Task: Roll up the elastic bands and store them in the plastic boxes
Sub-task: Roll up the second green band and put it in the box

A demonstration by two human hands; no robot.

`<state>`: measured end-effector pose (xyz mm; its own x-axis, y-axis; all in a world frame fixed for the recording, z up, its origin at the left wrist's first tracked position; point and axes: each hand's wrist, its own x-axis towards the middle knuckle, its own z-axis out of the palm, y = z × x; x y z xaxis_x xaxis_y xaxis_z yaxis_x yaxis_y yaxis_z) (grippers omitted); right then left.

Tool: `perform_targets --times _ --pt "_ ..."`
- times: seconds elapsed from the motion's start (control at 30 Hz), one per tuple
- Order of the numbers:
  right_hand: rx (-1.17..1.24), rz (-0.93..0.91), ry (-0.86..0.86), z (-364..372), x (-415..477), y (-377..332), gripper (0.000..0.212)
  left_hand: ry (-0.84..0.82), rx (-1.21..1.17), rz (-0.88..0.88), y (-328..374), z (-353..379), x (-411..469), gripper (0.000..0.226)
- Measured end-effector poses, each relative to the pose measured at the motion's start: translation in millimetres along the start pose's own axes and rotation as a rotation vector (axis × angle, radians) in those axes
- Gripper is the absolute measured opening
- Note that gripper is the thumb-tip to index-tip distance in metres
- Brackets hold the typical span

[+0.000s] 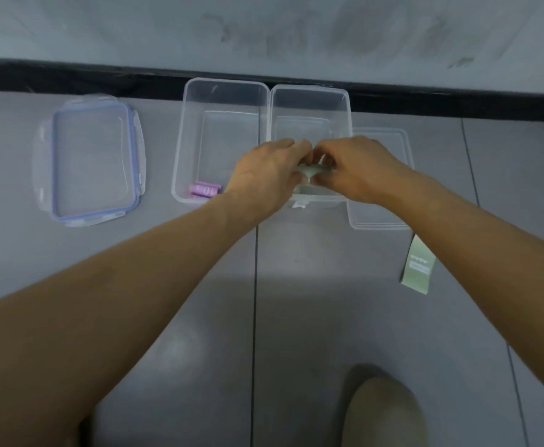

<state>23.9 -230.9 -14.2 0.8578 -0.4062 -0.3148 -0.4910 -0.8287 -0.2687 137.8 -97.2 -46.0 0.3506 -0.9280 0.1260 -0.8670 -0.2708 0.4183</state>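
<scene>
Both arms reach out over the grey floor, and the two hands meet above the near end of the right-hand plastic box (311, 101). The left hand (265, 175) and the right hand (359, 171) have their fingers curled in toward each other, pinching a pale green elastic band (311, 170) between them. The band sits as a short roll in the gap between the two sets of fingertips, with the thumbs below it and the other fingers folded over the top. A looser bit of the same green shows just under the roll, down inside the box, and a small white tab peeks out at the box's near rim; I can't tell how tightly the roll is wound, as the fingers cover most of it. The left-hand plastic box (225, 91) stands touching its neighbour, side by side, and a purple rolled band (204, 190) with white print lies in its near corner, close to the left wrist. A clear lid with a blue seal (91, 161) lies flat well off to the left. A second clear lid (380, 217) lies just beside the right box, partly under the right forearm. Another green band (417, 266) lies flat and unrolled on the floor nearer the person, by the right forearm.
</scene>
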Motion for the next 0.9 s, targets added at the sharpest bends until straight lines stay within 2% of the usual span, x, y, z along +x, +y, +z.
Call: perform_targets --times 0.1,0.23,0.37,0.43,0.57,0.67,0.8,0.9 --pt "-0.049 -0.028 0.009 2 14 9 0.033 -0.032 0.032 -0.026 -3 6 20 0.022" --pt "-0.122 -0.006 0.026 9 19 24 0.027 -0.120 0.189 -0.038 -7 15 38 0.026" --pt "-0.224 -0.011 -0.047 17 21 35 0.024 -0.382 0.343 -0.069 -13 21 44 0.038" --pt "-0.279 -0.020 -0.101 20 23 34 0.021 -0.476 0.369 -0.067 -11 25 44 0.035" --pt "-0.306 -0.019 -0.144 25 24 30 0.019 -0.507 0.327 -0.057 -9 29 40 0.017" --pt "-0.276 -0.024 -0.152 30 26 29 0.019 -0.474 0.288 -0.053 -12 31 37 0.014" --pt "-0.249 -0.017 -0.175 33 27 30 0.018 -0.535 0.229 -0.052 -12 28 33 0.029" --pt "-0.238 -0.037 -0.197 32 25 31 0.014 -0.687 0.276 -0.042 -6 23 27 0.060"
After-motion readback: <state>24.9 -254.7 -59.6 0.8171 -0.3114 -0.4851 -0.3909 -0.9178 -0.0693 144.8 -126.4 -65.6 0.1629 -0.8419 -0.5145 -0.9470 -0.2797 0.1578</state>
